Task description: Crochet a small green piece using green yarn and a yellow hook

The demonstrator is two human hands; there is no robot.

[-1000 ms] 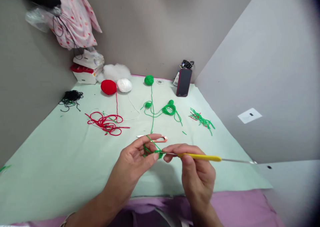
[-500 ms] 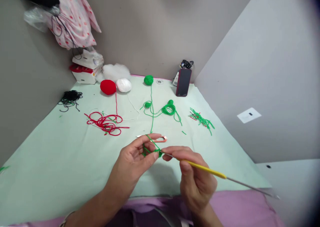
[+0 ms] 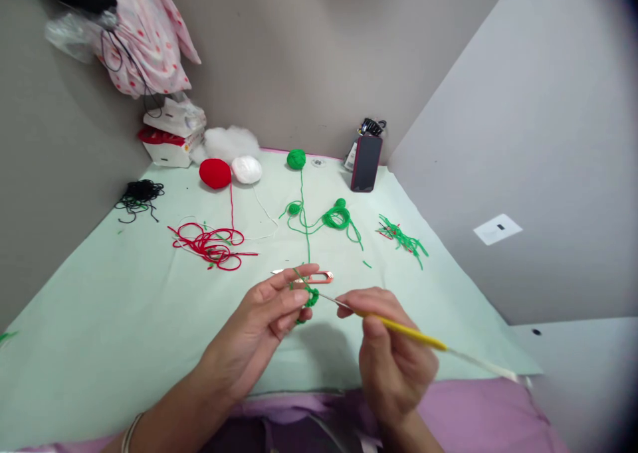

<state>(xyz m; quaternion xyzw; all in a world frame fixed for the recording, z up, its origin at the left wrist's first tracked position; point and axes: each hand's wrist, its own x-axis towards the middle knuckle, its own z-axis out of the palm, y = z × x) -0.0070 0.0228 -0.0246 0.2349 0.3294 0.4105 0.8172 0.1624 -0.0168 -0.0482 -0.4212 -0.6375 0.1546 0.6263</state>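
Note:
Between the thumb and fingers of my left hand (image 3: 266,310) is a small green crochet piece (image 3: 312,297), curved into a loop. Green yarn (image 3: 307,237) runs from the raised index finger back to a green yarn ball (image 3: 296,159). My right hand (image 3: 393,347) grips a crochet hook (image 3: 409,332) by its yellow handle. The hook's metal tip points left and meets the edge of the green piece; whether it sits inside a stitch I cannot tell. Just behind my left fingers lie orange-handled thread snips (image 3: 323,277), partly hidden.
Red (image 3: 215,173) and white (image 3: 247,170) yarn balls stand at the back left, before white stuffing (image 3: 232,144). Tangled red yarn (image 3: 209,246), black yarn (image 3: 142,194), coiled green yarn (image 3: 336,218) and green scraps (image 3: 403,239) lie around. A phone (image 3: 366,164) leans upright at the back right.
The left fingers have shifted on the green piece, which now shows more of its loop. My right hand and the hook have drawn slightly to the right.

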